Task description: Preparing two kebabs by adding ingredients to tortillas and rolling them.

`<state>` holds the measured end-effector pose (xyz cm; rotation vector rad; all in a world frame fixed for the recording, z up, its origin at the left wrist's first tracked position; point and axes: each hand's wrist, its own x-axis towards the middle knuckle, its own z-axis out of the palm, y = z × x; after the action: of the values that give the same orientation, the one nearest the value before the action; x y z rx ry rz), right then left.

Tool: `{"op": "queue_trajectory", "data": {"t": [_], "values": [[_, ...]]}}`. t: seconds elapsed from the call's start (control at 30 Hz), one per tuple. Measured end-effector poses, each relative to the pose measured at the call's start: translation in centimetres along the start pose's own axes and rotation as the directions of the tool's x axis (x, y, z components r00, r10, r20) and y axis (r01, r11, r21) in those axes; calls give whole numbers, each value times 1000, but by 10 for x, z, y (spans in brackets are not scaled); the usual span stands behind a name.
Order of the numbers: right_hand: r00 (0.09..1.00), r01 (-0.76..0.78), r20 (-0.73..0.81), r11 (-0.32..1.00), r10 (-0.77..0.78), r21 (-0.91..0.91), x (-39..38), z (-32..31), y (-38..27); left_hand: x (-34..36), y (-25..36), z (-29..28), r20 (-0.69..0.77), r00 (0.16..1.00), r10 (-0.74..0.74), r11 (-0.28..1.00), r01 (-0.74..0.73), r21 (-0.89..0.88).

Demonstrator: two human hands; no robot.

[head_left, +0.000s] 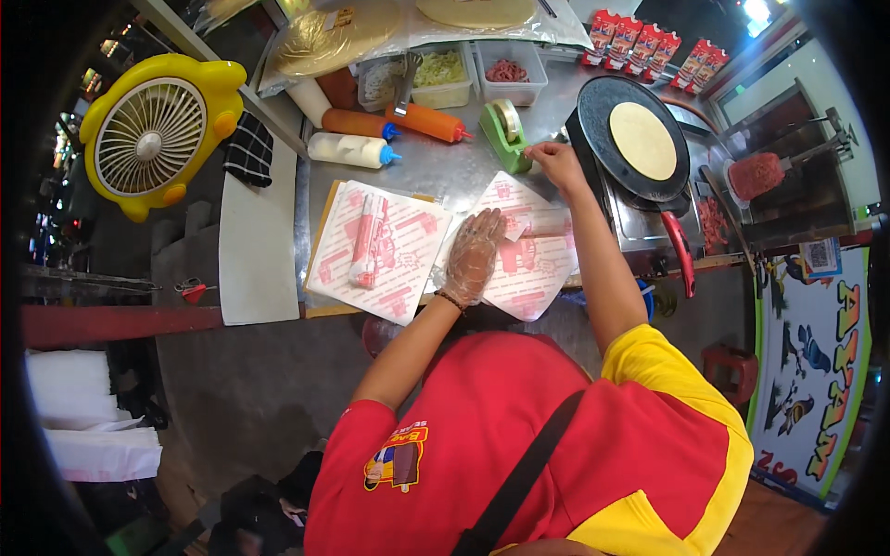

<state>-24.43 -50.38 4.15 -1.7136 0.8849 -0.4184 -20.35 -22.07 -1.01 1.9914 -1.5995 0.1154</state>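
Note:
My left hand, in a clear plastic glove, lies flat with its fingers stretched out on a folded wrapping paper printed in red and white. My bare right hand reaches to the front end of a green tape dispenser. Its thumb and fingertips are pinched together there; any strip of tape between them is too small to make out. Left of my gloved hand, a slim paper-wrapped roll rests on a stack of printed wrapping sheets.
Squeeze bottles, one white and one orange, lie behind the sheets. Tubs of shredded greens and reddish filling stand further back. To the right, a flatbread sits on a black pan with a red handle.

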Motion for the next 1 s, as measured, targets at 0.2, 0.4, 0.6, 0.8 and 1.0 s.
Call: {"op": "queue_trajectory", "data": {"t": [0.2,0.4,0.6,0.8,1.0], "values": [[984,147,-54,947,-169,-286,-8,0,0,3,-1,2,17,999,28,1000,-28,3],[970,137,-59,729,-237,-671,-39,-4,-16,3,-13,-12,87,988,131,991,-128,-37],[944,313,272,760,-185,-570,-136,1,-11,3,-27,-32,167,950,264,964,-253,-86],[957,248,57,695,-285,-675,-162,30,1,12,-31,-34,162,953,256,959,-229,-167],[913,273,-39,681,-406,-680,-163,4,18,45,-39,-38,236,953,190,953,-121,-277]]}}
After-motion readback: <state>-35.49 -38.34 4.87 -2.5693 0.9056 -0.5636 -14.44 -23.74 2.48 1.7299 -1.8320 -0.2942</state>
